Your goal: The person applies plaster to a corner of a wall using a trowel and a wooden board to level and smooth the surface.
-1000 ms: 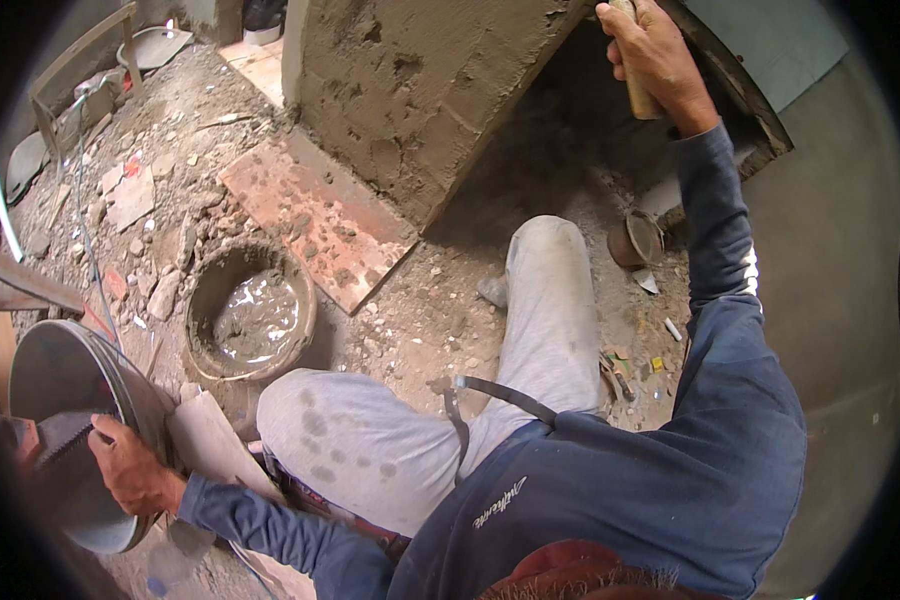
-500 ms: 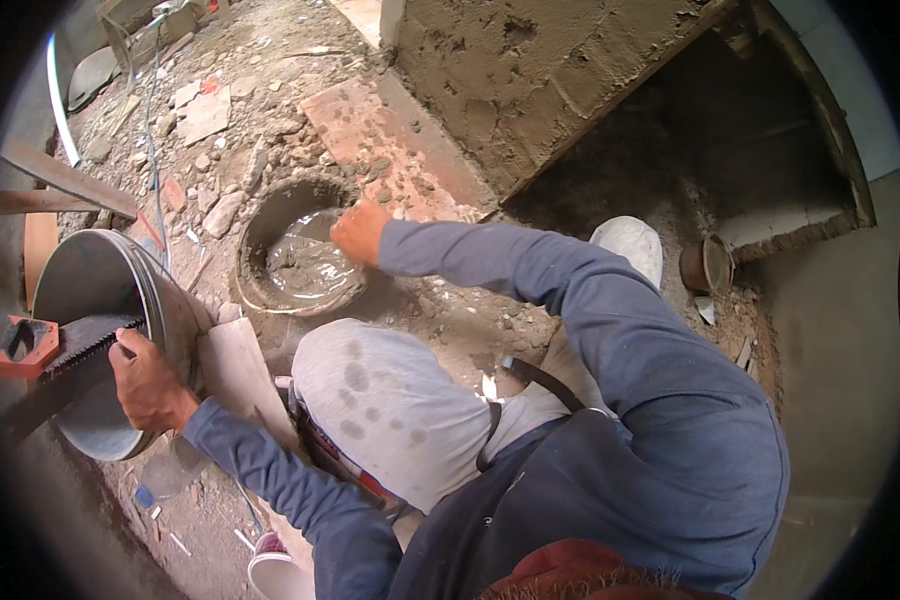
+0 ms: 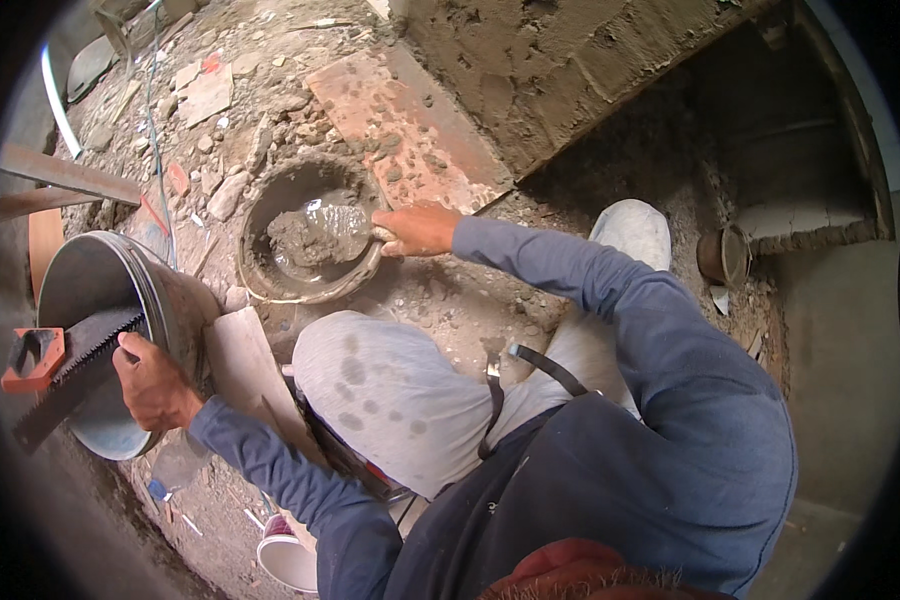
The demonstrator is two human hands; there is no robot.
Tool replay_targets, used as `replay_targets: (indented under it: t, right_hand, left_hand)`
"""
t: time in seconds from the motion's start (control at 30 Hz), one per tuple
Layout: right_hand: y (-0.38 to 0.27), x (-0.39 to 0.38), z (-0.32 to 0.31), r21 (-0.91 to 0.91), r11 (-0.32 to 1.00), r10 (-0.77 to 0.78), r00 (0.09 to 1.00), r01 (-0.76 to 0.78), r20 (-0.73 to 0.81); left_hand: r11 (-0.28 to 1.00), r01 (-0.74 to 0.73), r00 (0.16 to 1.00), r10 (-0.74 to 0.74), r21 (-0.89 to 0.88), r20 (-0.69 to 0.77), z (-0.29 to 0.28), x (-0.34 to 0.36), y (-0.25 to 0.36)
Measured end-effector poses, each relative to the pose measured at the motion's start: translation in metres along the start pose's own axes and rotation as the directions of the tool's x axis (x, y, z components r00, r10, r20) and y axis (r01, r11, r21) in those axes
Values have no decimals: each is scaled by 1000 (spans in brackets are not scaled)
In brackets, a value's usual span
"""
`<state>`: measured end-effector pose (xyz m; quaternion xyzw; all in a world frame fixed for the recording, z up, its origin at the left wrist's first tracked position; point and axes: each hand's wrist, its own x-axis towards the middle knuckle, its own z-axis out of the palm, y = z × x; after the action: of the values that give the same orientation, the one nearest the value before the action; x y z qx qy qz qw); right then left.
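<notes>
My right hand point(image 3: 422, 229) is closed around a trowel handle at the right rim of a round tub point(image 3: 255, 275). Its wet, shiny blade point(image 3: 338, 222) reaches in over grey mortar point(image 3: 305, 243), which is heaped to the left of it. At the left, my left hand point(image 3: 156, 384) is closed, its fingers curled, by the rim of a large bucket point(image 3: 182, 310). A dark flat strip point(image 3: 65, 405) runs up to these fingers; what they hold is hidden. A handsaw with an orange handle point(image 3: 34, 361) lies across the bucket's mouth beside this hand.
A mortar-spattered reddish board point(image 3: 410, 130) lies beyond the tub, against a plastered block point(image 3: 540, 80). Rubble point(image 3: 225, 190) covers the floor. A small round pot point(image 3: 722, 256) is at the right, a white pail point(image 3: 288, 562) at the lower left. A flat board point(image 3: 255, 365) leans near my knee.
My right hand has drawn back to the right, to the tub's rim, and more of the mortar heap shows. My left hand stays by the bucket.
</notes>
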<state>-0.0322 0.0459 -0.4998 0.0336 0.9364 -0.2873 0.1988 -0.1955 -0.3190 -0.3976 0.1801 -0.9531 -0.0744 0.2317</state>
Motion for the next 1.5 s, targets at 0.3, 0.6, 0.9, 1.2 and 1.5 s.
replay_targets:
  t: [0.3, 0.6, 0.9, 1.2, 1.5]
  right_hand:
    - [-3, -18, -9, 4, 1000, 28, 982, -28, -184]
    - [-4, -12, -10, -46, 990, 125, 979, -134, -160]
    - [-33, -30, -76, 340, 940, 40, 983, 23, -177]
    - [76, -18, -212, 920, 381, 430, 899, -93, -87]
    - [-3, -75, -316, 602, 722, 265, 667, 342, -697]
  left_hand:
    - [1000, 4, 999, -4, -6, 48, 0, 5, 1]
    - [1000, -17, 1000, 17, -20, 11, 2, 5, 1]
    - [998, -48, 999, 48, -49, -9, 3, 5, -5]
    - [995, -53, 998, 50, -90, -36, 5, 4, 5]
    - [995, -59, 995, 52, -79, -84, 6, 1, 6]
